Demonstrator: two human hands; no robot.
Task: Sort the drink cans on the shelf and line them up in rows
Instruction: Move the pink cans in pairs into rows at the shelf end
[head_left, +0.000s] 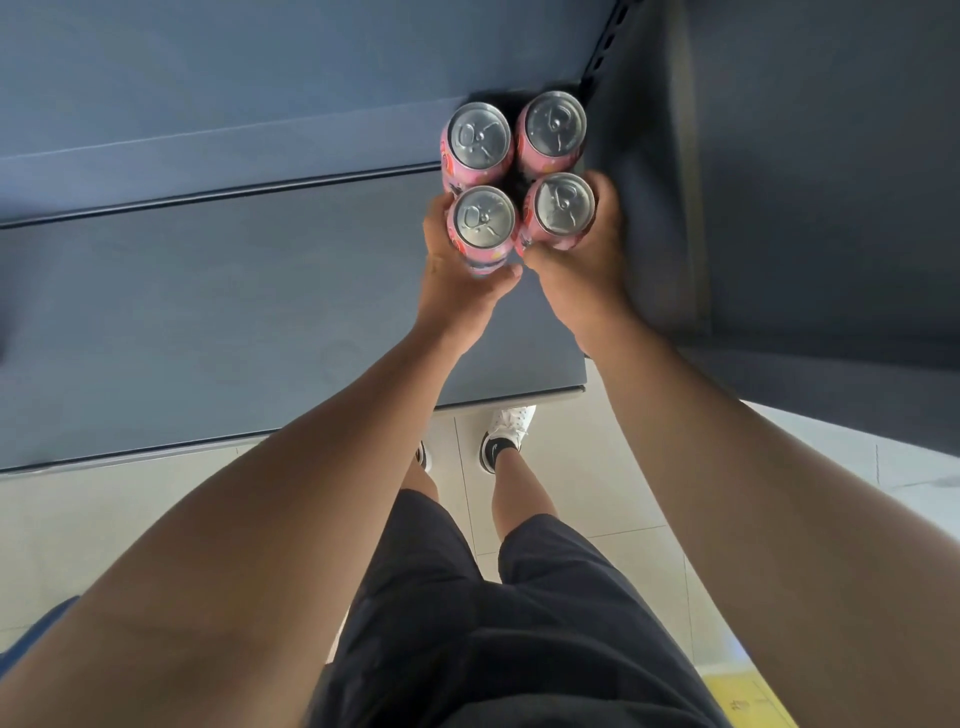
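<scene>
I'm looking down past dark shorts and a white shoe on the tiled floor. Just beyond them, the shelf is showing its front edge under the forearms. The left hand is gripping the near-left can, thumb curling across its front. The right hand is wrapping the near-right can, fingers curling round its right side. Both cans are standing upright, side by side. Directly behind, the far-left can and far-right can are completing a square. The side panel is crowding the right, and open shelf is stretching away to the left.
</scene>
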